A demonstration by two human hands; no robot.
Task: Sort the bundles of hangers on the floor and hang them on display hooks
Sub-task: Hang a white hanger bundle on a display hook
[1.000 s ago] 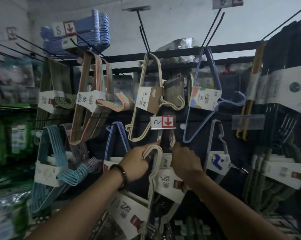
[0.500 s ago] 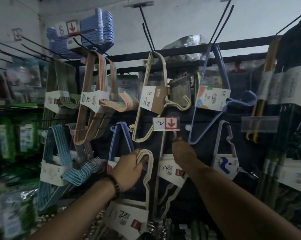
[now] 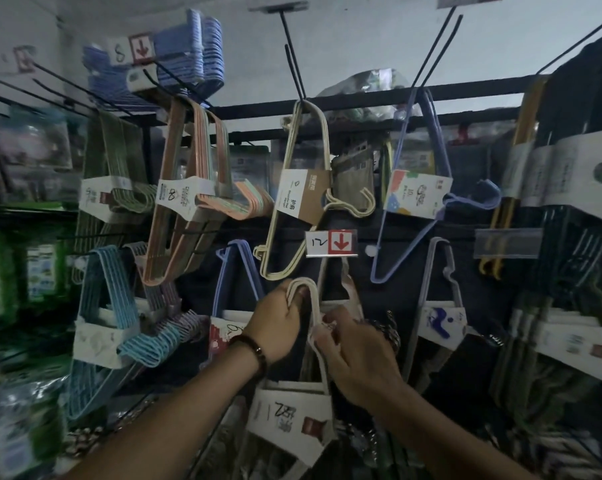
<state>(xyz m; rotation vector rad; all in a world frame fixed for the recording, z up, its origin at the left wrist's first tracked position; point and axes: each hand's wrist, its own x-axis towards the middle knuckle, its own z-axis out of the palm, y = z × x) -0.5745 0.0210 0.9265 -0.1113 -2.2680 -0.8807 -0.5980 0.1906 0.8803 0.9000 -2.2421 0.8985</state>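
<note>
A cream-white hanger bundle (image 3: pixel 316 308) with a white card sleeve (image 3: pixel 289 419) hangs in front of the dark display wall, just below the price tag marked 12 (image 3: pixel 330 242). My left hand (image 3: pixel 279 323) grips the top corner of this bundle. My right hand (image 3: pixel 356 355) holds the bundle's side a little lower, fingers curled round the wires. Behind my hands another white bundle (image 3: pixel 350 287) hangs on the hook under the tag; its lower part is hidden.
Bundles fill the hooks all around: cream (image 3: pixel 292 188), lilac (image 3: pixel 417 188), peach (image 3: pixel 188 188), light blue (image 3: pixel 109 317), blue (image 3: pixel 230 271), grey-white (image 3: pixel 441 306). Bare black hook rods (image 3: pixel 292 64) jut out overhead. Dark hangers crowd the right side (image 3: pixel 569 237).
My right hand left the hook under the tag and came down onto the bundle's side. My left hand still grips the bundle's top.
</note>
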